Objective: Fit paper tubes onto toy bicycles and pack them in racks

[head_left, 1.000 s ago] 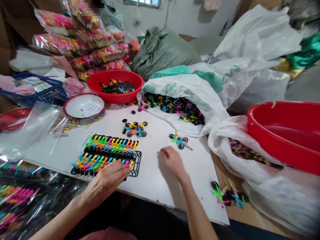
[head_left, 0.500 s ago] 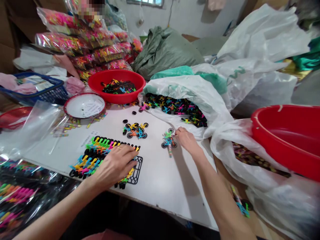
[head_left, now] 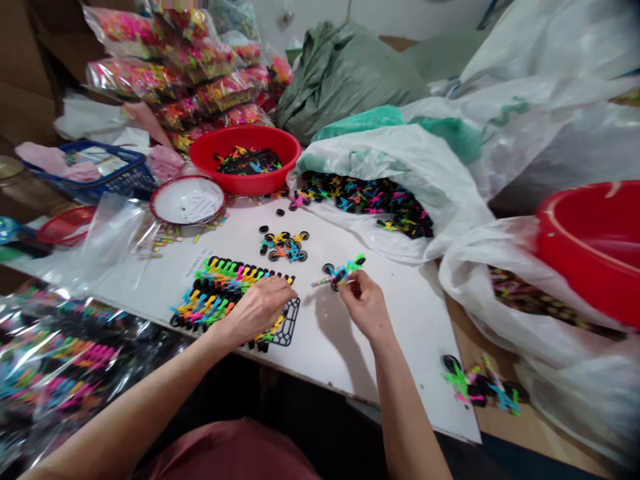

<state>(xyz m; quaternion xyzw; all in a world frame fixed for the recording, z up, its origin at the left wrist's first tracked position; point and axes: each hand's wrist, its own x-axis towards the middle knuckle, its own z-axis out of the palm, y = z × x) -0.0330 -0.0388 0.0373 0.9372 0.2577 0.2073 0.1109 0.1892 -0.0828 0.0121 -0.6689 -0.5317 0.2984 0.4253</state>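
Note:
My right hand (head_left: 364, 303) is closed on a small plastic toy bicycle (head_left: 353, 265), green and blue with black wheels, held just over the white table. A striped candy-like stick (head_left: 323, 283) juts left from beside it. My left hand (head_left: 265, 303) rests with bent fingers over the right end of a row of colourful toy bicycles (head_left: 207, 307), which stand packed in a black plastic grid (head_left: 289, 323). Its fingertips point down and what they grip, if anything, is hidden. Between the hands and the far bag lies a small cluster of toy bicycles (head_left: 285, 247).
A white bag (head_left: 400, 150) spills more toy bicycles at the back. Beyond the grid stand a red basin (head_left: 245, 180) and a white enamel dish (head_left: 187, 200). Another red basin (head_left: 590, 220) is at right. Loose toy bicycles (head_left: 505, 397) lie by the table's right edge.
My right hand has picked up the toy bicycle and tilted it, its striped stick swinging from pointing down to pointing left. My left fingers have drawn closer together; the view has shifted.

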